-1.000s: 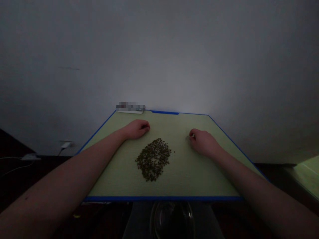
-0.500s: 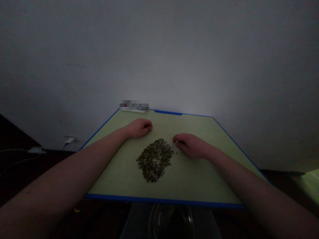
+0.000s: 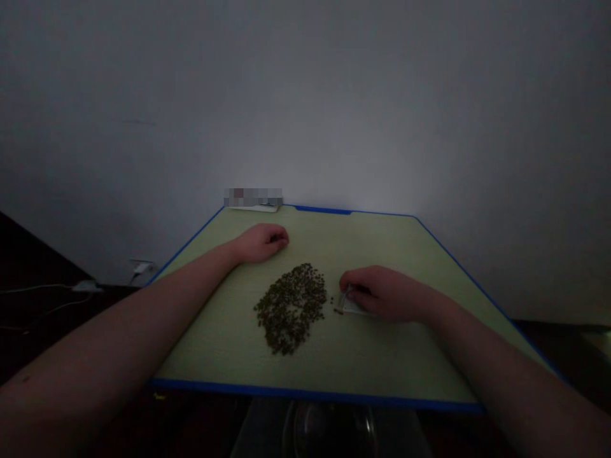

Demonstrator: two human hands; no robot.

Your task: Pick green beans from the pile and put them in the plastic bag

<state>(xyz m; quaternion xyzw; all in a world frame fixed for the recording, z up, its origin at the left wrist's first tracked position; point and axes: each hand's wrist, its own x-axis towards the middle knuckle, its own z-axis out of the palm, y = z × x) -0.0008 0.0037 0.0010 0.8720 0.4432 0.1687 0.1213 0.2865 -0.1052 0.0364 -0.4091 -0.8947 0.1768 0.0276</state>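
A pile of small brown-green grains, like beans or seeds, lies spread on the pale green table. My right hand is right of the pile, fingers pinched on a clear flat plastic piece with pale edges. The piece touches the tabletop, and my palm hides part of it. A few stray grains lie at its left edge, apart from the main heap. Beyond the pile, on the left, my left hand rests on the table, loosely curled with nothing visible in it.
Blue edging runs round the table. At the far left corner sits a white tray-like object, its contents blurred out. A plain wall stands behind. Below the front edge is a round, shiny glass-like vessel. Cables and a plug are at left.
My right hand has moved right and nearer to me with the plastic piece, away from the pile. A few grains now lie beside the piece. My left hand stays curled in nearly the same place.
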